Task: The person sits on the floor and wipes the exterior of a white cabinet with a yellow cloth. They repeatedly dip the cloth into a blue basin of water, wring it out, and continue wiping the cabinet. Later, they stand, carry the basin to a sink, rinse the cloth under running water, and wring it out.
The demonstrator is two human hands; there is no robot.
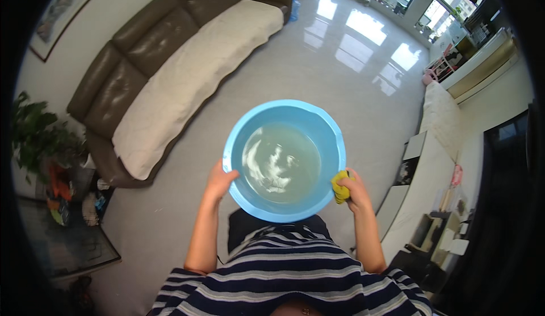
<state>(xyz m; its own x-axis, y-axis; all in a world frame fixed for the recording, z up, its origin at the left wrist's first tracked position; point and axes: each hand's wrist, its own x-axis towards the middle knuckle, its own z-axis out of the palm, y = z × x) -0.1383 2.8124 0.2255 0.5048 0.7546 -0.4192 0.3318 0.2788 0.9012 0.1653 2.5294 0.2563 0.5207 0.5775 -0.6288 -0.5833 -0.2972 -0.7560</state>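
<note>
A round light-blue plastic basin (285, 216) is held up in front of my body, over the floor. Cloudy water (294, 158) covers its bottom and throws back bright reflections. On the left, my left hand (221, 180) grips the rim, its thumb over the edge and the other fingers hidden beneath. My right hand (357, 188) holds the opposite side of the basin and also pinches a crumpled yellow-green cloth (340, 187) against the rim. The fingers under that side are mostly out of sight.
A brown leather sofa (157, 31) with a cream seat cover (191, 82) runs along the left. A glass-topped table (72, 248) and a leafy plant (38, 124) stand nearer. Along the right is a long low cabinet (408, 226) bearing several items. Glossy grey floor (298, 69) stretches towards the windows.
</note>
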